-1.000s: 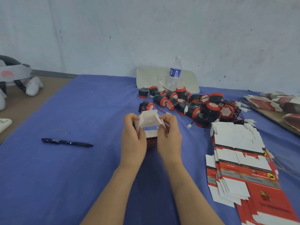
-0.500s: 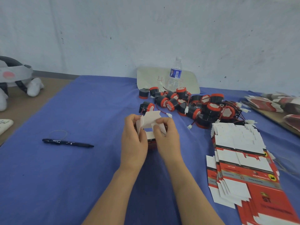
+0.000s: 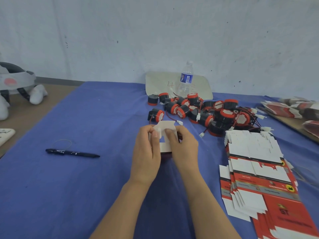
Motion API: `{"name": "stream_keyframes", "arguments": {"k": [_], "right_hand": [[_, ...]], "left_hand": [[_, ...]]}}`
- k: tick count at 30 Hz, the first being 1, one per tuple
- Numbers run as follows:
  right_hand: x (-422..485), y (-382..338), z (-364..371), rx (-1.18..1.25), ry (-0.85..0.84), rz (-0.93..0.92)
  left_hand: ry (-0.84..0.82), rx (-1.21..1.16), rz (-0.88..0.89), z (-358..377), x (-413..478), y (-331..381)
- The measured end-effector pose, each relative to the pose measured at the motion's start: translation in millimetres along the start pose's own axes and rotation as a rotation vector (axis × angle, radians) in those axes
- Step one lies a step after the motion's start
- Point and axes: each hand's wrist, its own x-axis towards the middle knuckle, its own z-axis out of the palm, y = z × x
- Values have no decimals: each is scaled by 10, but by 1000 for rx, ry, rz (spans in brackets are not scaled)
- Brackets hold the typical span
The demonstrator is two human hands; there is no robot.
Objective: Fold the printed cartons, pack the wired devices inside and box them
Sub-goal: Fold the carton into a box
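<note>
In the head view you held one carton (image 3: 166,125) upright over the middle of the table (image 3: 89,118) — left hand (image 3: 146,152) curled round its left side, right hand (image 3: 183,149) pinching a white flap. The task looked barely begun: I could see no device in it, the devices (image 3: 207,111) lay heaped just behind, and a stack of flat cartons (image 3: 255,161) waited at your right. Against the frame a second earlier, your right thumb had moved in across the flap — folding it toward the opening — and your hands had closed together.
</note>
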Motion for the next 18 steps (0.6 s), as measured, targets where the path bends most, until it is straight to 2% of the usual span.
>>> {"name": "stream_keyframes", "arguments": {"k": [7,12,18], "right_hand": [[-8,0,25,18,-57,2],[-23,-10,24,29,-203,78],[-77,-122,-37,243,-372,53]], "left_hand": [[-19,-210,-229,25,44,-25],[-23,-208,-314,0,71,-46],[-8,-286,-373,-29,94,-34]]}}
